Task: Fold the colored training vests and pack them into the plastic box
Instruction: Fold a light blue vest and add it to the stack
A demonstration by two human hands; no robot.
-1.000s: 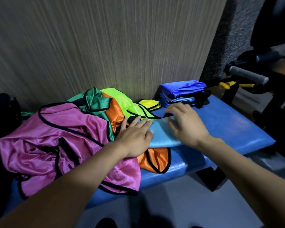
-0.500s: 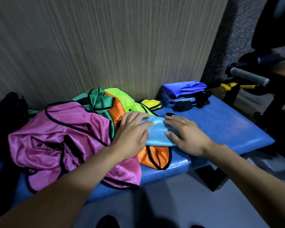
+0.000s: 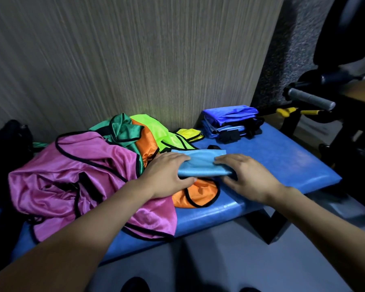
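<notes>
A folded light blue vest [image 3: 200,165] lies on the blue padded bench [image 3: 282,163], partly over an orange vest [image 3: 196,194]. My left hand [image 3: 167,175] grips its left end, thumb under and fingers over. My right hand [image 3: 247,175] grips its right end the same way. To the left lies a loose heap of vests: pink [image 3: 72,178], green [image 3: 122,129], neon green [image 3: 156,131] and yellow [image 3: 190,133]. A stack of folded blue vests [image 3: 228,121] sits at the back right of the bench. No plastic box is in view.
A wood-grain wall panel [image 3: 135,49] stands right behind the bench. Gym equipment with a grey handle [image 3: 310,98] and a yellow part [image 3: 287,111] is at the right. A dark bag [image 3: 9,133] sits at the far left. Grey floor [image 3: 219,260] lies below.
Both hands moved from flat on top of the light blue vest to gripping its two ends, and the vest is now folded narrower.
</notes>
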